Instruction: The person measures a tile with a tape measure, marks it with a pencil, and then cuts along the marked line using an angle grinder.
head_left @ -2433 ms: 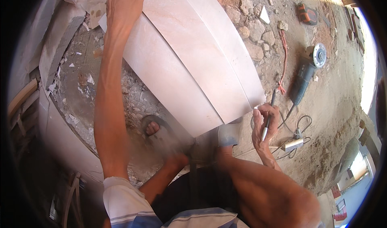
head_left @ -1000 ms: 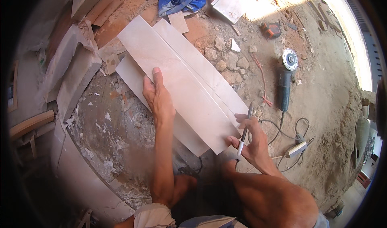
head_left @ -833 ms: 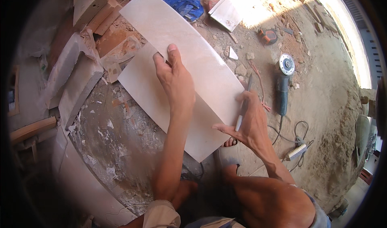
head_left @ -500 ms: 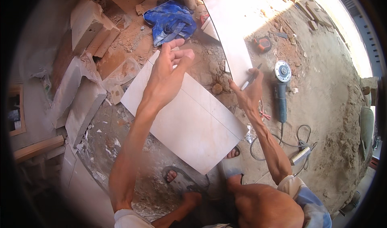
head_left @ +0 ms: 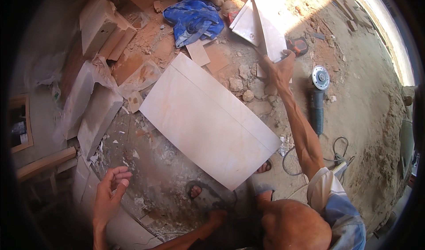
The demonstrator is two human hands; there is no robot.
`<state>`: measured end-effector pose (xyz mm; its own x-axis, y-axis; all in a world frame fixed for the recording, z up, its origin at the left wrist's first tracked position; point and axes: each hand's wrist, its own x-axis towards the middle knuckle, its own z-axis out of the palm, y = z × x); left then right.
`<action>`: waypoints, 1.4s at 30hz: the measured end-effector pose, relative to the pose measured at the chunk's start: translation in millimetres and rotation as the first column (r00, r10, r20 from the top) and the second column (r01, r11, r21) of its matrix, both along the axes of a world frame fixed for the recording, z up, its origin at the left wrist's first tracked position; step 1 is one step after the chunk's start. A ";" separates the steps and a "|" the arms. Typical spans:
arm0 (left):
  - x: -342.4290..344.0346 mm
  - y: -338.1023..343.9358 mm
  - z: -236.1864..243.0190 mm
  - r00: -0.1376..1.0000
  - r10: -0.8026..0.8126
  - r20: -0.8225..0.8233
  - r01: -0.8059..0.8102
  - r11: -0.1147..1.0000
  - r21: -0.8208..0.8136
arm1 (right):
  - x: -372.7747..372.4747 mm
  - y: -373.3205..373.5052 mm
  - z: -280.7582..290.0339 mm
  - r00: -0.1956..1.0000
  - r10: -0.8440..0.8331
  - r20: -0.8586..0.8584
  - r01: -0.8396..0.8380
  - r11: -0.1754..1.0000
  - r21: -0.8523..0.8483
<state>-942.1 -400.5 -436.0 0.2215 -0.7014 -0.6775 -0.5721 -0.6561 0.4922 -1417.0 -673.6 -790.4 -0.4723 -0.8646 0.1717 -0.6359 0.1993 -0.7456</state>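
1. Large tile [head_left: 199, 126]: lies before the feet, left corner near broken slabs [head_left: 99, 113]; dirt floor [head_left: 361, 95] stretches wide right of one grinder [head_left: 317, 101].
2. Finish: pale cream-pink, rectangular; one thin line along the far long edge.
3. Right hand [head_left: 281, 67]: grip clamped on one narrow strip [head_left: 273, 35], near one tape measure [head_left: 300, 46].
4. Left hand [head_left: 110, 191]: grip slack, fingers bent, left of the tile.

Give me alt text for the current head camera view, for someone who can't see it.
A person's right hand holds a pale tile strip by its near end, while the left hand is empty. In the centre lies a larger pale tile with a line along its length; to its right, an angle grinder lies on dusty ground.
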 end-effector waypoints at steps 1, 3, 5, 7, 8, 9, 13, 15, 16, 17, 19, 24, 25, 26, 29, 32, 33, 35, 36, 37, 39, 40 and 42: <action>3.2 10.6 0.9 1.000 0.009 0.008 -0.010 0.999 0.039 | 2.0 -1.8 -1.2 1.000 0.000 -0.011 0.000 1.000 -0.001; 6.2 27.3 -3.3 1.000 0.019 0.016 -0.021 0.994 0.104 | 2.3 -8.9 -4.3 0.999 -0.021 -0.042 0.020 1.000 -0.003; 4.0 41.0 -12.0 0.998 0.062 0.005 -0.063 0.993 0.097 | 14.5 -16.5 -9.2 0.998 -0.053 -0.027 0.053 0.998 0.015; -0.3 45.1 -31.3 0.996 0.078 -0.039 -0.075 0.994 0.080 | 13.4 -32.2 -7.4 0.991 -0.054 -0.122 0.054 0.999 -0.001; -2.8 47.6 -41.3 0.994 0.090 -0.064 -0.086 0.994 0.060 | 11.9 -39.0 -6.5 0.984 -0.046 -0.170 0.044 0.999 -0.012; -6.6 49.3 -49.7 0.991 0.100 -0.093 -0.097 0.994 0.041 | 5.1 -36.9 -4.9 0.960 -0.057 -0.274 0.039 0.997 -0.072; -30.9 35.5 -83.4 0.982 -0.071 -0.176 0.054 0.993 -0.104 | 1.2 -3.3 20.1 0.962 0.128 -0.242 -0.192 0.945 -0.263; -35.8 42.2 -109.5 0.985 -0.064 -0.163 0.023 0.970 -0.242 | 42.1 45.7 50.6 0.908 0.417 -0.029 -0.412 0.881 -0.232; -61.6 29.7 -126.8 0.970 -0.012 -0.242 -0.056 0.960 -0.273 | 45.3 77.3 89.3 0.840 0.543 0.001 -0.538 0.833 -0.132; -81.1 21.0 -127.6 0.973 0.070 -0.220 -0.131 0.951 -0.278 | 79.1 110.6 108.7 0.765 0.642 -0.058 -0.642 0.766 0.019; -122.4 -4.8 -152.9 0.973 -0.143 -0.182 0.004 0.797 -0.603 | 92.6 156.8 137.4 0.592 0.766 0.249 -0.805 0.572 0.155; -154.5 -7.9 -165.2 0.848 -0.120 -0.516 -0.242 0.780 -0.578 | 120.0 188.6 193.8 0.234 0.519 0.822 -0.950 -0.059 0.308; -150.0 -3.5 -160.3 0.749 -0.024 -0.663 -0.336 0.848 -0.410 | 123.8 191.8 193.3 0.188 0.455 0.870 -0.959 -0.107 0.264; -147.6 -0.8 -159.6 0.612 0.079 -0.787 -0.398 0.890 -0.220 | 124.6 191.7 192.8 0.171 0.384 0.907 -0.957 -0.155 0.246; -134.6 14.5 -173.6 0.590 0.140 -0.795 -0.407 0.902 -0.143 | 133.0 191.0 181.8 0.084 0.373 0.924 -0.930 -0.303 0.207; -130.2 27.6 -178.2 0.482 0.194 -0.855 -0.499 0.862 -0.086 | 142.5 200.4 184.3 0.148 0.159 0.976 -0.980 -0.111 0.166; -128.7 28.0 -178.2 0.530 0.204 -0.823 -0.494 0.863 -0.105 | 144.6 204.0 181.6 0.144 0.200 0.969 -0.983 -0.083 0.163; -128.4 30.7 -175.4 0.627 0.229 -0.744 -0.486 0.862 -0.145 | 142.7 218.7 167.1 0.125 0.279 0.952 -0.990 -0.029 0.139; -125.4 34.0 -172.9 0.599 0.239 -0.764 -0.502 0.856 -0.126 | 144.7 225.3 158.6 0.107 0.350 0.931 -0.990 -0.045 0.131; -122.4 35.9 -172.5 0.590 0.291 -0.753 -0.570 0.811 -0.133 | 145.7 230.8 152.5 0.098 0.422 0.901 -0.989 -0.060 0.136; -120.9 35.1 -179.3 0.531 0.369 -0.763 -0.679 0.724 -0.123 | 142.9 233.1 153.6 0.114 0.610 0.784 -0.984 -0.039 0.174; -107.3 33.5 -182.1 0.558 0.417 -0.717 -0.746 0.630 -0.215 | 146.4 236.0 156.8 0.104 0.701 0.705 -0.985 -0.025 0.170; -82.8 31.9 -180.0 0.467 0.537 -0.702 -0.829 0.543 -0.135 | 146.9 232.6 170.8 0.146 0.725 0.674 -0.980 0.014 0.197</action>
<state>-1024.8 -368.5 -616.0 0.4759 -0.6989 -0.5339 0.4288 -0.3457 0.8346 -1270.1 -441.0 -619.6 0.8016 -0.4725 -0.3663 -0.3876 0.0559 -0.9201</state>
